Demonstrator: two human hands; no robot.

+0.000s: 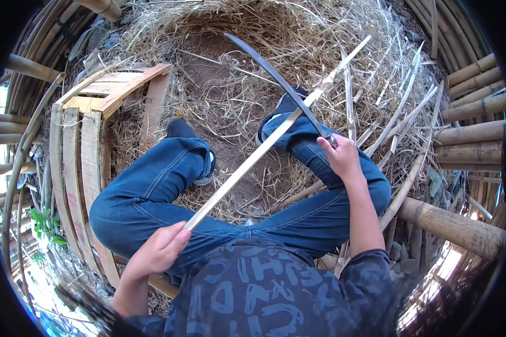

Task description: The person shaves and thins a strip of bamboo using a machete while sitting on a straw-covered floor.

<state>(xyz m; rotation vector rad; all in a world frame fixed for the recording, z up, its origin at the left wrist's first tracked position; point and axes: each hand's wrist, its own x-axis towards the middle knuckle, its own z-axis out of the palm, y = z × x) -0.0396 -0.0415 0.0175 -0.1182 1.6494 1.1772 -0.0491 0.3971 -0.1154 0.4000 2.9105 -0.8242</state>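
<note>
Only one view is given, and it is taken from a wide fisheye camera worn on the head of a seated person. The scene is looked at steeply downward, over the dark blue patterned shirt (pixel 264 292) at the lower edge and the knees in blue jeans (pixel 146 196) in the middle of the frame. The ground covered with dry straw (pixel 298 39) is seen at the top, farther away. The body is very near to the lens. Straight thick bamboo poles (pixel 466 140) at the right rim are bent by the lens, and the corners are cut by a black round border.
</note>
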